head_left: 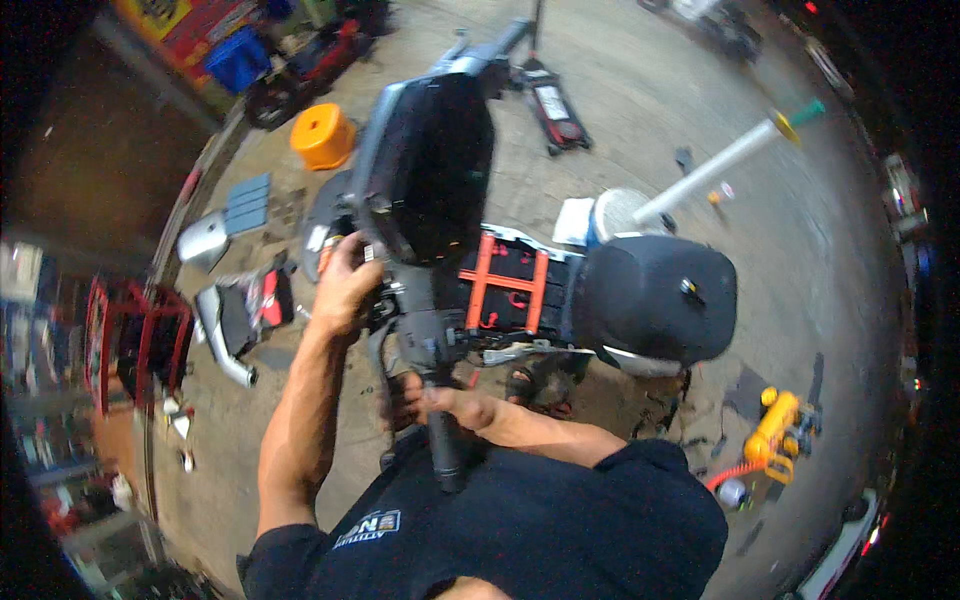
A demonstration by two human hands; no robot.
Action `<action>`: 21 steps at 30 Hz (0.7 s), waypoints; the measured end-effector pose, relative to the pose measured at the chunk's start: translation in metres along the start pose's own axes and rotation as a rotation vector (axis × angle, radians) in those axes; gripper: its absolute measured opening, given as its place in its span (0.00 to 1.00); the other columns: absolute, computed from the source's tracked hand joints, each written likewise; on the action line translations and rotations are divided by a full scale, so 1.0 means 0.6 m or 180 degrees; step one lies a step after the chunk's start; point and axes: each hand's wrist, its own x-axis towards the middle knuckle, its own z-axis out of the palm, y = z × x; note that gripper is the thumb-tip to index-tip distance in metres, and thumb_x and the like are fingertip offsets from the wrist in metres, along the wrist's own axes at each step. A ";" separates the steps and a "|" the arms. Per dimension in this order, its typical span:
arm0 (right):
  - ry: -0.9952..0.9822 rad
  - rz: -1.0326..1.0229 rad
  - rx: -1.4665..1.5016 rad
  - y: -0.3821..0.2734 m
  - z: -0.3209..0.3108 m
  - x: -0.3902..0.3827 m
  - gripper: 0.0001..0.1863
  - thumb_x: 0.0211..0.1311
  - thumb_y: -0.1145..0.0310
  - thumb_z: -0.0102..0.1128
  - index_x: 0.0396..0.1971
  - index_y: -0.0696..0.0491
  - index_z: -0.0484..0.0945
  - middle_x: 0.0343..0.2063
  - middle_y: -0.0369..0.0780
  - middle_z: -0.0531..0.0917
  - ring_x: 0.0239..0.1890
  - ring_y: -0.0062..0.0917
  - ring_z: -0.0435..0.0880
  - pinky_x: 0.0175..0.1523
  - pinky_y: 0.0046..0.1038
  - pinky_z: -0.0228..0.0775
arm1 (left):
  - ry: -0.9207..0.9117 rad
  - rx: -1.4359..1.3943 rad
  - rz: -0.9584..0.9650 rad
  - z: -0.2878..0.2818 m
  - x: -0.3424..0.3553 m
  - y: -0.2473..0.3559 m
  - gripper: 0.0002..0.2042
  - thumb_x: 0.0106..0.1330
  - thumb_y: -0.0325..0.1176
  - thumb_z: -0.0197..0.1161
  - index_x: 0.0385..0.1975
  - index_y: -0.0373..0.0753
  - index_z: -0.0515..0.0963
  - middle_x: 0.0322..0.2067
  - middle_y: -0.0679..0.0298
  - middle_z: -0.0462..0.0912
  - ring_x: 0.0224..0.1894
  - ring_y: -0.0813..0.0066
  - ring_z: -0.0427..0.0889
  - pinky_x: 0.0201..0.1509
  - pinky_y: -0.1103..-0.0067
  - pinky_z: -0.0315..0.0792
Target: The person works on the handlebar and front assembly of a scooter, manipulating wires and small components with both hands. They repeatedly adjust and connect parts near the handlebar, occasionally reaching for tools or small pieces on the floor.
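A scooter's handlebar runs toward me, its black grip close to my shirt. Beyond it stands a black display or front panel. My left hand is closed at the panel's lower left corner, fingers curled in among small parts; what they hold is hidden. Reaching across from the right, my right hand passes behind the handlebar. Its fingers bend beside the dark brake lever, closed on something the bar partly hides. The black seat lies to the right, past an orange frame over an open compartment.
Removed panels and a silver cover lie on the floor at left, near an orange stool. A floor jack stands beyond. At right are a white pole and a yellow compressor-like machine. A red rack stands far left.
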 end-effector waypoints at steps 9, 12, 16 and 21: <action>-0.0118 -0.0019 -0.0243 -0.037 0.003 -0.007 0.55 0.55 0.30 0.62 0.69 0.59 0.58 0.57 0.48 0.75 0.58 0.37 0.77 0.65 0.40 0.68 | -0.0541 -0.0886 -0.0415 0.003 0.005 -0.009 0.31 0.63 0.34 0.67 0.65 0.30 0.65 0.48 0.62 0.81 0.45 0.77 0.80 0.49 0.79 0.74; 0.0140 -0.0262 -0.0321 -0.028 -0.020 -0.023 0.55 0.55 0.27 0.59 0.67 0.59 0.61 0.59 0.49 0.75 0.57 0.37 0.78 0.64 0.41 0.69 | -0.0566 -0.1065 -0.0507 0.007 0.014 -0.017 0.31 0.63 0.32 0.66 0.65 0.30 0.65 0.47 0.61 0.82 0.43 0.77 0.81 0.47 0.79 0.75; 0.1203 -0.0744 -0.1512 -0.039 -0.027 -0.083 0.47 0.61 0.32 0.57 0.63 0.60 0.65 0.52 0.45 0.79 0.50 0.31 0.80 0.58 0.36 0.72 | -0.0401 -0.0871 -0.0315 0.009 0.025 -0.009 0.40 0.53 0.32 0.73 0.65 0.24 0.62 0.47 0.57 0.79 0.45 0.75 0.80 0.49 0.80 0.75; 0.1762 -0.2151 -0.3514 -0.149 0.042 -0.130 0.30 0.71 0.52 0.57 0.60 0.62 0.69 0.50 0.41 0.78 0.47 0.25 0.78 0.54 0.29 0.71 | -0.0346 -0.1121 -0.0399 0.017 0.023 -0.001 0.39 0.52 0.30 0.72 0.65 0.25 0.63 0.43 0.55 0.81 0.39 0.73 0.82 0.42 0.80 0.77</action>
